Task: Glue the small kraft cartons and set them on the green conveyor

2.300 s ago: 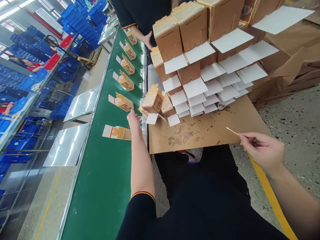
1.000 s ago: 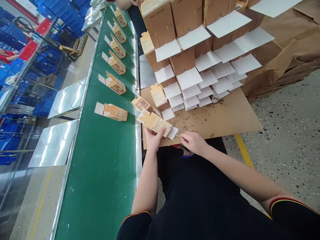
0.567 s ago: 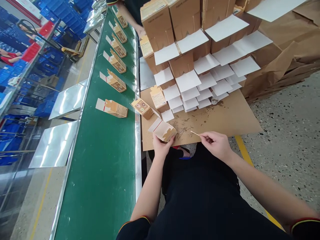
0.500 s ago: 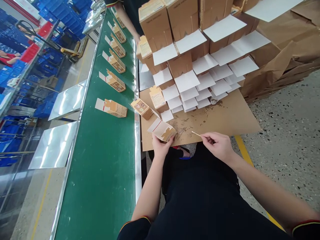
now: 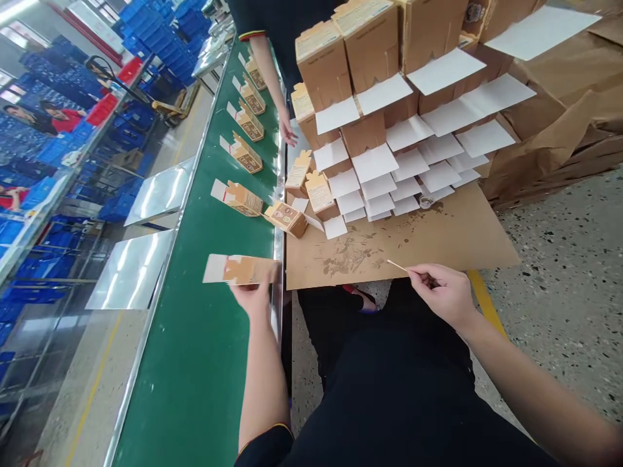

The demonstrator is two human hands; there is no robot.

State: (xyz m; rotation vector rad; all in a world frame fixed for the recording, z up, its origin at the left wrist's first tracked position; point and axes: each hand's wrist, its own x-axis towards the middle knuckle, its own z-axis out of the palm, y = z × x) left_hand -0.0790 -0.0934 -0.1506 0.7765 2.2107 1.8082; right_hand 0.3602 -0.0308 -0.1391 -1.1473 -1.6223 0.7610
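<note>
My left hand [image 5: 256,295] is closed around a small cardboard box [image 5: 250,269] with its white flap open, held over the near edge of the green conveyor belt [image 5: 195,376]. Pinched in my right hand [image 5: 445,288] is a cotton swab [image 5: 396,264], its tip pointing left above the brown cardboard sheet [image 5: 467,240]. Dark wet-looking smears [image 5: 350,256] mark that sheet. Another open carton [image 5: 287,218] leans at the belt's metal edge, beside an upright one [image 5: 320,194]. A small glass jar [image 5: 426,202] stands by the stacked cartons.
Cartons [image 5: 321,65] with white flaps sticking out are stacked high on the sheet. Several open boxes [image 5: 241,198] stand in a row along the belt. A co-worker's hand [image 5: 288,130] hangs beyond them. Metal plates [image 5: 131,269] flank the belt's left side.
My left hand has carried its box left from the cardboard sheet to the belt. My right hand keeps the swab. One more carton now stands near the stack, and the co-worker's hand shows there.
</note>
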